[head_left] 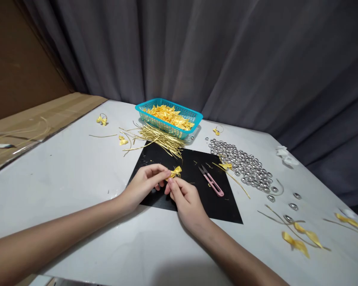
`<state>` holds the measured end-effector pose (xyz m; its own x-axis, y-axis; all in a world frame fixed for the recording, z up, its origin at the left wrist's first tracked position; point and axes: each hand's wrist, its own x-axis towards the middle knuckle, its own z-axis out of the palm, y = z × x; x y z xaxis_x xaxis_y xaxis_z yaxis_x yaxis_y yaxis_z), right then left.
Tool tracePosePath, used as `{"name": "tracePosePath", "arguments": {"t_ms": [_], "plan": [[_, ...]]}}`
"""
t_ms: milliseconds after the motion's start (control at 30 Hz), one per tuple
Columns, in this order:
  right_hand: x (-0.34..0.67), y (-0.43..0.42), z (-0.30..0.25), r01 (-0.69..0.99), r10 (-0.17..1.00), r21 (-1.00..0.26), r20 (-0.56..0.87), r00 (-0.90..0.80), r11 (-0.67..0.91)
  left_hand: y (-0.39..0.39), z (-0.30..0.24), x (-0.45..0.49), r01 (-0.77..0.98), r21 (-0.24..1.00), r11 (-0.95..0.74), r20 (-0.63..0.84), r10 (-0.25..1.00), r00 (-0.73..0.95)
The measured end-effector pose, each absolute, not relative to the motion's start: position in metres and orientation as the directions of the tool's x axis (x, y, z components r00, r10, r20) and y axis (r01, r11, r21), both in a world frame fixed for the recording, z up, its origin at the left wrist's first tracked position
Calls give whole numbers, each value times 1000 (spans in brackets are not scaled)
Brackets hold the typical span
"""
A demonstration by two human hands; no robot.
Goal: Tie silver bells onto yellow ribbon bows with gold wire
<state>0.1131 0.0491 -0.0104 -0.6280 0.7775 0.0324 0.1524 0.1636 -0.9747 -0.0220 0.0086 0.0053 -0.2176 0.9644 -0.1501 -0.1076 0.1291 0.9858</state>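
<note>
Both hands meet over a black mat [214, 202] on the white table. My left hand [146, 183] pinches a small yellow ribbon bow [176, 172] with its fingertips. My right hand [185, 198] is closed beside it, its thumb and fingers touching the same bow from below. A thin gold wire tie seems wound round the bow's middle. Pink thread snips [211, 182] lie on the mat just right of the hands.
A teal basket [193, 116] of yellow bows stands at the back, with a bundle of gold wire ties [158, 139] in front of it. Silver beads [244, 165] are heaped at the right. Loose bows [298, 242] and ties lie at the right front; cardboard [32, 119] lies left.
</note>
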Motion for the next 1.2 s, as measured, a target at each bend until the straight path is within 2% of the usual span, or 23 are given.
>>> {"name": "tracePosePath", "arguments": {"t_ms": [233, 533, 667, 967, 1100, 1200], "plan": [[112, 49, -10, 112, 820, -989, 15, -572, 97, 9, 6, -23, -106, 987, 123, -145, 963, -228], [112, 53, -13, 103, 826, -995, -43, -563, 18, 12, -4, -27, -286, 945, 159, -207, 968, -145], [111, 53, -12, 124, 837, -992, -58, -544, 12, 11, -2, -26, -282, 944, 171, -216, 967, -136], [109, 50, -8, 188, 810, -977, -32, -585, 97, 10, -1, -21, -113, 987, 113, -138, 959, -247], [112, 53, -3, 264, 759, -954, -66, -647, 142, 12, -4, -24, -116, 993, 30, -69, 932, -355], [116, 55, 2, 287, 780, -938, -29, -625, 194, 13, -5, -26, -134, 991, 20, -74, 908, -412]]}}
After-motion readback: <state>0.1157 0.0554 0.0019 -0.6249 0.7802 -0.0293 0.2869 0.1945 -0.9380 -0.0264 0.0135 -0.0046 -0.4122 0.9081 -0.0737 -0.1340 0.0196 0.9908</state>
